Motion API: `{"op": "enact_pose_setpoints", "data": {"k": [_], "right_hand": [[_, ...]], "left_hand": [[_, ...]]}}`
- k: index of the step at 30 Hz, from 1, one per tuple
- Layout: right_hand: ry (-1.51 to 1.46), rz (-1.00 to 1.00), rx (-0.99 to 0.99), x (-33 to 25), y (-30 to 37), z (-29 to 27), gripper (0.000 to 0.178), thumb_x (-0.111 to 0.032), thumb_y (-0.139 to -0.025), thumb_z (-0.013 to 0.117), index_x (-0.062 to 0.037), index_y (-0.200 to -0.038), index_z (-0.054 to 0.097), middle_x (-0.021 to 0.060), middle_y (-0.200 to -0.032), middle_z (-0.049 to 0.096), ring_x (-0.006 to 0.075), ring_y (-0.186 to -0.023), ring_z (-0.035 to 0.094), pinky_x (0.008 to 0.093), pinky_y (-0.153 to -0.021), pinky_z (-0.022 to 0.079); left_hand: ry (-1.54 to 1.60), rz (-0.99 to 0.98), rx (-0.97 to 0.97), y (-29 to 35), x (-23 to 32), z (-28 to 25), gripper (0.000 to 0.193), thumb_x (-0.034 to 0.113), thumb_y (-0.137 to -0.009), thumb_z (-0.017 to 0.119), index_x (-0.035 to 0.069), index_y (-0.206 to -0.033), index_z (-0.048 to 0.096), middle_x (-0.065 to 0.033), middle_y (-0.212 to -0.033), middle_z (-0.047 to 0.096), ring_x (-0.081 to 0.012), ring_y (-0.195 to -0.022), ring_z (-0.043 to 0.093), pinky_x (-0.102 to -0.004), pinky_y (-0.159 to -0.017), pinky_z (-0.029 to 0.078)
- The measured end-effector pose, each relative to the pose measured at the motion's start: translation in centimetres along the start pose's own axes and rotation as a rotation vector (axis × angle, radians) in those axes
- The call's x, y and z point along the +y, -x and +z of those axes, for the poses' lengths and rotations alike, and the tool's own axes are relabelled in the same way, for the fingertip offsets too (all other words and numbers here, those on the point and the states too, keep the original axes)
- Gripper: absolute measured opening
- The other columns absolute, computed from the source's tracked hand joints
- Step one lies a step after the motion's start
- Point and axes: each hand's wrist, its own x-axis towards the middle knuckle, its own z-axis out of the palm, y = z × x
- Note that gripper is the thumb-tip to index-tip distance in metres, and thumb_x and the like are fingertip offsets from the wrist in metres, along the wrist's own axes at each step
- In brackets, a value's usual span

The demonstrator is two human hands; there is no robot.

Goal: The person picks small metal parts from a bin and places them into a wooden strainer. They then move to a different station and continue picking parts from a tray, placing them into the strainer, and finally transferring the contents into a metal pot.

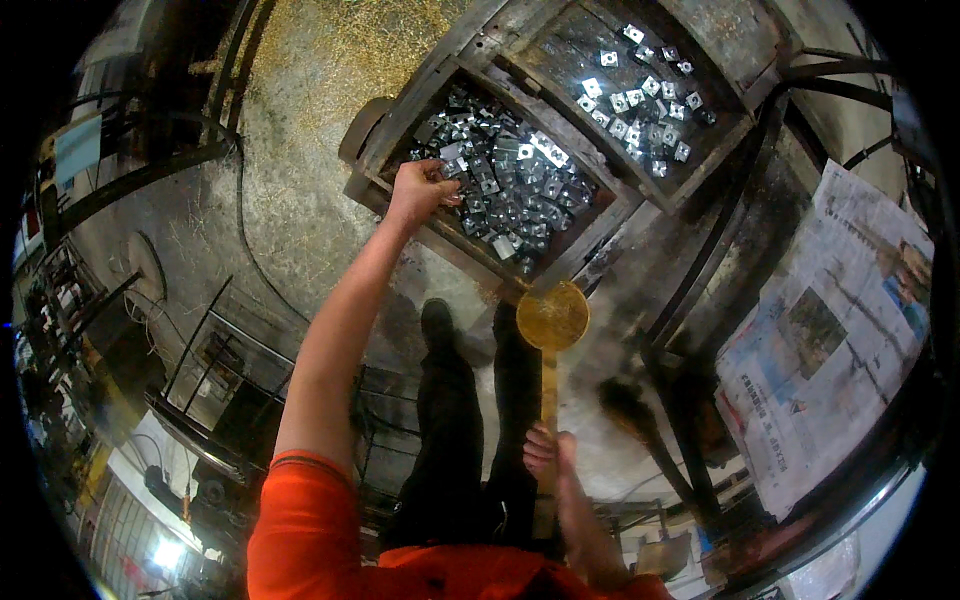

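My left hand reaches over the near left corner of a wooden box. Its fingers are curled together at the edge of a heap of small shiny metal parts; whatever lies between the fingertips is too small to make out. Closer to my body, my right hand grips the long flat handle of a yellow round-headed tool. The tool's round head points away from me and sits just by the box's near edge. Whether that head is flat or hollow is unclear.
Beyond a wooden divider, a second compartment holds scattered square metal pieces with holes. Newspaper sheets cover a surface at the right. Golden metal shavings lie on the floor at the far left. A metal rack stands left of my legs.
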Motion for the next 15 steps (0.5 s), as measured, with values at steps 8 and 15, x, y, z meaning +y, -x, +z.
{"op": "enact_pose_setpoints", "data": {"k": [8, 15], "right_hand": [[-0.017, -0.027, 0.003, 0.4, -0.2, 0.5, 0.024, -0.016, -0.085, 0.043, -0.0011, -0.103, 0.043, 0.0053, -0.079, 0.04, 0.014, -0.063, 0.041, 0.0294, -0.058, 0.037], [0.023, -0.019, 0.026, 0.1, 0.0, 0.4, 0.024, -0.018, -0.085, 0.045, -0.0022, -0.102, 0.043, 0.0044, -0.078, 0.038, 0.0137, -0.064, 0.04, 0.0296, -0.059, 0.036]], "left_hand": [[0.308, -0.108, 0.027, 0.1, -0.1, 0.5, 0.028, 0.009, -0.075, 0.063, -0.014, -0.087, 0.054, -0.0123, -0.065, 0.057, -0.0208, -0.056, 0.061, -0.0264, -0.05, 0.05], [-0.021, -0.1, 0.147, -1.9, -0.7, 0.3, 0.038, 0.028, -0.08, 0.061, -0.009, -0.077, 0.056, -0.0086, -0.056, 0.054, -0.0164, -0.042, 0.054, -0.0282, -0.04, 0.045]]}}
